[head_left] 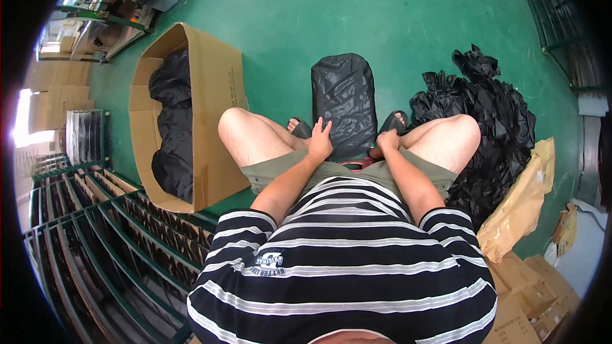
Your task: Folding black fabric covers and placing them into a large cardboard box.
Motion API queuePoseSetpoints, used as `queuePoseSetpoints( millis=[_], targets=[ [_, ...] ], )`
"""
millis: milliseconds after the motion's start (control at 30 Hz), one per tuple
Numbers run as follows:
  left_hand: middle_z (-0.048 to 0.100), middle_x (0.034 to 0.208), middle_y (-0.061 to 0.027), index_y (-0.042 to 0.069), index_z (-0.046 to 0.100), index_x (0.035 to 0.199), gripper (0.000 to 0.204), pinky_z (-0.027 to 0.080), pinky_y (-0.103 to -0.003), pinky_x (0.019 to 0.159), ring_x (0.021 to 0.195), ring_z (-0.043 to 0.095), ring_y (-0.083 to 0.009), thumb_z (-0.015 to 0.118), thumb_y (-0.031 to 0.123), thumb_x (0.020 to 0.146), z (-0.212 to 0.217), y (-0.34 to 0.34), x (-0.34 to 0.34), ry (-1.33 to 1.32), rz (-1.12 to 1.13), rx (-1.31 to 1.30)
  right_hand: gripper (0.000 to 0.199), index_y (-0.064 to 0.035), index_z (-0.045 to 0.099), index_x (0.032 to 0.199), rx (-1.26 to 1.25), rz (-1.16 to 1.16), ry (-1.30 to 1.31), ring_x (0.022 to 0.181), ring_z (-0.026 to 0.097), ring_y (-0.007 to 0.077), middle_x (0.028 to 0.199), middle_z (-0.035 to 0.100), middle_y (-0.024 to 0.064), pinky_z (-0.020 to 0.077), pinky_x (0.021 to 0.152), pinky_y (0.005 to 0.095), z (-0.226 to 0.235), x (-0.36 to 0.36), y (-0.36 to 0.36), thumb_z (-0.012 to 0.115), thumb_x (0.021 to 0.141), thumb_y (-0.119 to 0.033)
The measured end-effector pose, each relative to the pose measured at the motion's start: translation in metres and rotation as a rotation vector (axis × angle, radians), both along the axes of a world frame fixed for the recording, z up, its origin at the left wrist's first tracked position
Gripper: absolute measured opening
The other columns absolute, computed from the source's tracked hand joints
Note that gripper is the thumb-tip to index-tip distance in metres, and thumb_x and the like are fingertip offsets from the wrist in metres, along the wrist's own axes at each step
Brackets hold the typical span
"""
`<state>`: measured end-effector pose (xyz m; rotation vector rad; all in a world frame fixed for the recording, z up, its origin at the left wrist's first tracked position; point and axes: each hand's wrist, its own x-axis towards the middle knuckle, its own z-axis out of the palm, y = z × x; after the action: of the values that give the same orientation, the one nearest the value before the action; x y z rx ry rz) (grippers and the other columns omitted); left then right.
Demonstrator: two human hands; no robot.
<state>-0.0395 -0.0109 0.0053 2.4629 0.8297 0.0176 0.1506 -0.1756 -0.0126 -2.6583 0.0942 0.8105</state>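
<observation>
A filled black plastic bag (pixel 345 95), rounded at its far end, lies lengthwise on the green floor between my feet. My left hand (pixel 320 143) is at its near left edge, fingers stretched and apart, the fingertips by the black plastic. At the near right corner of the bag, my right hand (pixel 388 141) is closed. A small dark bit shows beneath its fingers, but what it grips is too small to make out. The near end of the bag is partly hidden by my shorts and hands.
A tall open cardboard box (pixel 220 76) with several black bags inside stands to my left. To my right lie a heap of crumpled black plastic bags (pixel 491 127) and a tan plastic wrapper (pixel 519 197). Green metal racks (pixel 95 229) and brown cartons (pixel 529 290) flank me.
</observation>
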Motion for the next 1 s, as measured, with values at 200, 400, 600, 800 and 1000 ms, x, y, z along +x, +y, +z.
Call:
queuePoseSetpoints(
  millis=[200,400,600,800,1000],
  targets=[
    [0.032,0.142,-0.0225,0.007,0.033,0.14,0.085,0.038,-0.043,0.103,0.125,0.04,-0.0384,0.073,0.007,0.066,0.024,-0.003,0.011,0.055,0.099,-0.159,0.077,0.0078,0.026,0.14,0.359,0.584,-0.201,0.124,0.043,0.0414,0.14,0.034,0.0303,0.0381,0.103,0.039,0.016,-0.021,0.015,0.066,0.082,-0.024],
    [0.048,0.128,-0.0264,-0.005,0.006,0.145,0.121,0.042,-0.042,0.097,0.114,0.05,-0.0402,0.082,0.041,0.063,-0.004,0.005,-0.003,0.325,0.213,-0.268,0.093,0.0104,0.016,0.141,0.195,0.6,0.093,0.12,0.047,0.0411,0.138,0.038,0.0296,0.0432,0.097,0.0385,0.02,-0.017,0.014,0.073,0.077,-0.025],
    [0.055,0.119,-0.0268,-0.011,0.025,0.135,0.113,0.046,-0.039,0.092,0.11,0.055,-0.0374,0.082,0.052,0.061,-0.017,0.015,-0.003,0.392,0.128,-0.276,0.122,0.0084,0.005,0.144,0.078,0.725,0.169,0.117,0.051,0.0388,0.128,0.05,0.0289,0.0418,0.097,0.0397,0.019,-0.002,0.006,0.082,0.065,-0.045],
    [0.038,0.133,-0.0264,-0.005,0.027,0.133,0.108,0.039,-0.041,0.1,0.122,0.043,-0.0378,0.083,0.051,0.059,-0.013,0.004,-0.009,0.466,0.254,-0.29,0.11,0.0066,0.023,0.138,-0.083,0.781,0.242,0.112,0.054,0.0398,0.12,0.054,0.0289,0.0441,0.093,0.0428,0.035,-0.001,0.011,0.08,0.064,-0.052],
    [0.001,0.152,-0.026,0.003,0.003,0.148,0.13,0.023,-0.047,0.112,0.141,0.011,-0.0397,0.088,0.033,0.054,0.038,-0.004,0.01,0.251,-0.053,-0.097,0.092,0.004,0.039,0.128,-0.119,0.76,0.182,0.108,0.056,0.0408,0.113,0.059,0.0267,0.0444,0.092,0.0442,0.042,-0.008,0.008,0.078,0.067,-0.052]
  ],
)
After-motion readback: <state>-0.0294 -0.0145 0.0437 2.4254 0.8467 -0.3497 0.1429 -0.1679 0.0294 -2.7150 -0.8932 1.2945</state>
